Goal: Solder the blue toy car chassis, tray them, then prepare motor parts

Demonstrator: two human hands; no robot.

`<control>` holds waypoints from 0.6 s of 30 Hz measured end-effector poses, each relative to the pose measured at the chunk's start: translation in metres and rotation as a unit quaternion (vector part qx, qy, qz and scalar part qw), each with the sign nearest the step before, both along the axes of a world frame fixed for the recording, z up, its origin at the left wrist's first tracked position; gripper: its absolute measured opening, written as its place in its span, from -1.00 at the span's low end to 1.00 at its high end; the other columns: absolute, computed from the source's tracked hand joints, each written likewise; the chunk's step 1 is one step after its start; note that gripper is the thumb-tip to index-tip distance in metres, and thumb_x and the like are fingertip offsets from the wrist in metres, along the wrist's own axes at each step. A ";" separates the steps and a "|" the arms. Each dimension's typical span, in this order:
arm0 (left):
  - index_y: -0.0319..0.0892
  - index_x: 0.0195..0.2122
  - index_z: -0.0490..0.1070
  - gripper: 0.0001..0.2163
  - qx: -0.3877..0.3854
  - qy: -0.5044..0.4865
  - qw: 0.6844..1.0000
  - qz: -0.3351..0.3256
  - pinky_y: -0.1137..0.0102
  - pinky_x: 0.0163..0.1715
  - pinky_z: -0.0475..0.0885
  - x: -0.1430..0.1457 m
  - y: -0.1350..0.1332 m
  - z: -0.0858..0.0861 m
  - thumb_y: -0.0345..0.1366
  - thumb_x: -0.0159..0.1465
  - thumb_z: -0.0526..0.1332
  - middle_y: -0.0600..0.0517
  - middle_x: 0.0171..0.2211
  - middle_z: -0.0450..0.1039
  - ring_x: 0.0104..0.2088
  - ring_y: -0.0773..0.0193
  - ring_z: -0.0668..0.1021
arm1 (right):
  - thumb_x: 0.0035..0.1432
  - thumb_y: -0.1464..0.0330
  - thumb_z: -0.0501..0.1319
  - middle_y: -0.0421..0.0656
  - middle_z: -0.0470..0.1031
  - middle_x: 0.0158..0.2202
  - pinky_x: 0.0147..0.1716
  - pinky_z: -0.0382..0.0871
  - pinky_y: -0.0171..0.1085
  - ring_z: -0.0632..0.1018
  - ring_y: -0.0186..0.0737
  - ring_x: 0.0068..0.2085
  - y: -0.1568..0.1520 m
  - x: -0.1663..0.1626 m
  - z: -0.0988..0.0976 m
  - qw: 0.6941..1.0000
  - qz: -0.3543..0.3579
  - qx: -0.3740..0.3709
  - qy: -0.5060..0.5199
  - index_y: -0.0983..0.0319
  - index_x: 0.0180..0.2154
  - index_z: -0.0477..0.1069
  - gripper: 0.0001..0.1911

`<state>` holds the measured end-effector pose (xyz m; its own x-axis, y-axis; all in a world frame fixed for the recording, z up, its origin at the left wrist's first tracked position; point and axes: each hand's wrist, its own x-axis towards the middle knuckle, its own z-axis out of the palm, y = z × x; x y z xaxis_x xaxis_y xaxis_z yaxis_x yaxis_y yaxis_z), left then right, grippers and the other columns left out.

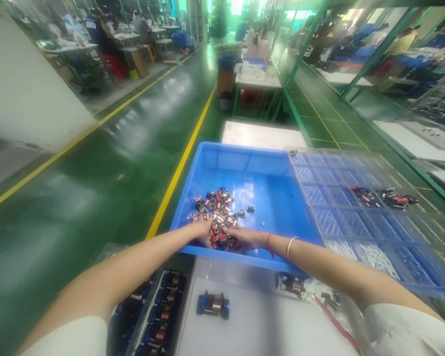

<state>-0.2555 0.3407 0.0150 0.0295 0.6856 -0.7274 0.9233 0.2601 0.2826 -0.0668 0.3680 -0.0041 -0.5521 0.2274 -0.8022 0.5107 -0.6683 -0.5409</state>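
Inside a large blue plastic bin (278, 207) lies a heap of small red, black and silver metal parts (218, 200); their exact kind is too small to tell. My left hand (203, 231) cups the near left side of the heap. From the right, my right hand (246, 237) faces it, with a clump of the parts gathered between both palms. Many fingertips are buried among the pieces. A few loose parts (251, 209) lie on the bin floor to the right of the heap.
On the white worktop (244, 326) sits a blue-ended assembly (213, 305). A tray of similar assemblies (163, 316) stands at lower left. Right of the bin is a clear compartment box (333, 183) with small parts. A red pen-like tool (335, 321) lies nearby. People work at benches farther off.
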 end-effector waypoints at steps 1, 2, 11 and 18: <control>-0.09 0.41 -0.09 0.43 -0.011 0.000 1.000 -0.001 -0.17 0.21 0.24 -0.001 0.001 0.001 -0.12 -0.55 0.59 -0.42 0.43 -0.21 0.32 -0.53 0.15 | 0.29 0.01 0.15 -0.11 0.56 -0.08 -0.32 0.53 -0.23 0.59 -0.30 -0.35 -0.001 -0.002 -0.001 1.000 -0.005 -0.006 0.008 0.15 -0.02 0.30 -0.59; -0.09 0.41 -0.10 0.44 -0.021 0.000 1.000 -0.002 -0.16 0.21 0.24 -0.002 0.001 0.003 -0.14 -0.56 0.60 -0.42 0.43 -0.22 0.32 -0.52 0.16 | 0.31 0.01 0.13 -0.10 0.56 -0.06 -0.32 0.52 -0.22 0.60 -0.28 -0.33 -0.002 -0.003 -0.001 1.000 -0.010 -0.010 0.017 0.15 -0.01 0.31 -0.59; 0.02 0.43 -0.14 0.45 -0.043 -0.035 0.998 0.034 -0.15 -0.13 0.55 -0.002 0.000 0.007 -0.27 -0.54 0.61 -0.46 0.43 -0.33 0.06 -0.53 0.50 | 0.24 -0.09 0.12 -0.04 0.51 0.00 -0.34 0.49 -0.27 0.59 -0.19 -0.15 -0.006 -0.009 -0.013 0.996 -0.045 -0.014 0.073 0.16 0.04 0.29 -0.46; 0.16 0.43 -0.34 0.39 -0.080 -0.072 0.992 0.064 0.13 -0.47 0.64 -0.003 -0.002 0.001 -0.37 -0.34 0.56 -0.48 0.43 -0.41 -0.24 -0.19 0.67 | 0.11 -0.15 0.22 -0.05 0.50 -0.02 -0.35 0.51 -0.21 0.59 -0.11 -0.14 -0.008 -0.012 -0.020 0.994 -0.070 -0.003 0.081 0.13 0.04 0.27 -0.36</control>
